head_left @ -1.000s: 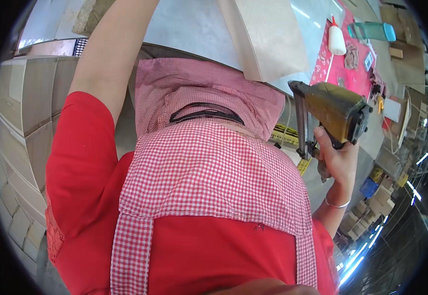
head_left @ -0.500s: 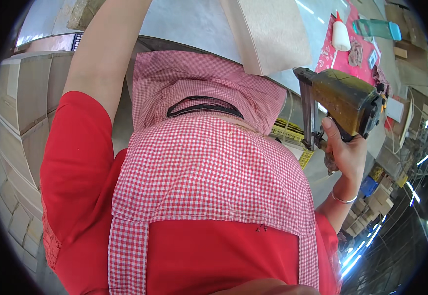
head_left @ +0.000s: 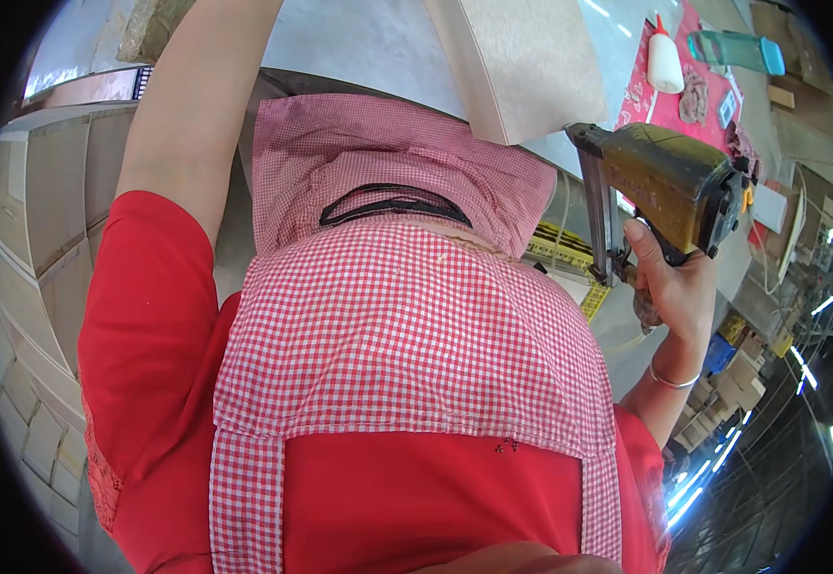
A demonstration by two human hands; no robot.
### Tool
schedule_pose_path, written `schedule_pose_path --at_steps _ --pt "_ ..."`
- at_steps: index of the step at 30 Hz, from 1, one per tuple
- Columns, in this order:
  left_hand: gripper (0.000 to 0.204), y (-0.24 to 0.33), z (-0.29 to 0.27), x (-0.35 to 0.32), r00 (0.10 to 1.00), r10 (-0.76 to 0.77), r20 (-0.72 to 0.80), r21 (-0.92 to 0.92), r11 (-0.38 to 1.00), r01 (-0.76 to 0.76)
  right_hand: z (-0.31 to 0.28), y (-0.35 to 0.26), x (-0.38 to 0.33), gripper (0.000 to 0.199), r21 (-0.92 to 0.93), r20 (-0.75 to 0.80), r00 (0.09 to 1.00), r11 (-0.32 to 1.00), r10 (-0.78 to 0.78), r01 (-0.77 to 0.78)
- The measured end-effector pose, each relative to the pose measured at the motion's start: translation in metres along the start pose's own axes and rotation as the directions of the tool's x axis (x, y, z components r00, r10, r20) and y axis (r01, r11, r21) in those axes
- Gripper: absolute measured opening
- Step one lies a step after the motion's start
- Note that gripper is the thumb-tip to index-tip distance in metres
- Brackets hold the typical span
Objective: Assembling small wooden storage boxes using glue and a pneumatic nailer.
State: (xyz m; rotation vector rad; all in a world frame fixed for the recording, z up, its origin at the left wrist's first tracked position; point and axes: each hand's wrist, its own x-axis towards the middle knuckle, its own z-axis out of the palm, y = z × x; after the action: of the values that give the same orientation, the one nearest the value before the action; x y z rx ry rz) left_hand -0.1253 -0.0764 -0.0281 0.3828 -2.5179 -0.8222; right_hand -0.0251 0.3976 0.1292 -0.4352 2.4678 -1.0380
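Note:
My right hand [head_left: 681, 287] is wrapped round the handle of a worn yellow-brown and black nail gun [head_left: 665, 177], its thumb lying along the side. The gun's nose is at the near right corner of a pale, box-shaped piece with smooth panel sides [head_left: 536, 72]; whether they touch, I cannot tell. This piece lies at the near edge of the grey worktable [head_left: 364, 62] and runs off the top of the picture. My left arm stretches forward past the top edge, so the left hand is out of sight.
Right of the piece, a white glue bottle with a red tip [head_left: 663, 62], a crumpled rag [head_left: 694, 96] and a teal bottle [head_left: 734, 53] lie on or by a pink sheet. Stacked pale panels [head_left: 58, 201] stand at my left. A wrapped block [head_left: 152, 29] sits at the upper left.
The view has shifted slightly. The nail gun remains in my right hand at the piece's corner, with almost no movement relative to it.

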Motion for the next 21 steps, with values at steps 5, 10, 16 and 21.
schedule_pose_path --at_steps 5,10,16,21 --pt "0.038 -0.001 0.004 -0.003 1.0 -0.02 0.012 -0.033 0.999 0.02 0.001 -0.001 -0.001 0.03 -0.009 -0.003 0.996 0.995 0.094 -0.094" --pt "0.038 -0.001 0.0 -0.006 1.0 -0.021 0.023 -0.052 0.998 0.022 -0.008 -0.001 0.005 0.03 -0.124 0.041 0.957 0.952 0.287 -0.28" --pt "0.038 0.001 0.002 -0.002 0.998 -0.03 0.054 -0.073 0.997 0.034 0.004 0.015 -0.006 0.026 0.02 -0.031 0.998 0.999 0.046 -0.046" --pt "0.039 0.005 0.004 -0.027 0.986 0.002 -0.166 0.05 0.999 0.006 0.001 0.013 -0.003 0.029 0.08 -0.013 1.0 0.997 0.016 -0.015"
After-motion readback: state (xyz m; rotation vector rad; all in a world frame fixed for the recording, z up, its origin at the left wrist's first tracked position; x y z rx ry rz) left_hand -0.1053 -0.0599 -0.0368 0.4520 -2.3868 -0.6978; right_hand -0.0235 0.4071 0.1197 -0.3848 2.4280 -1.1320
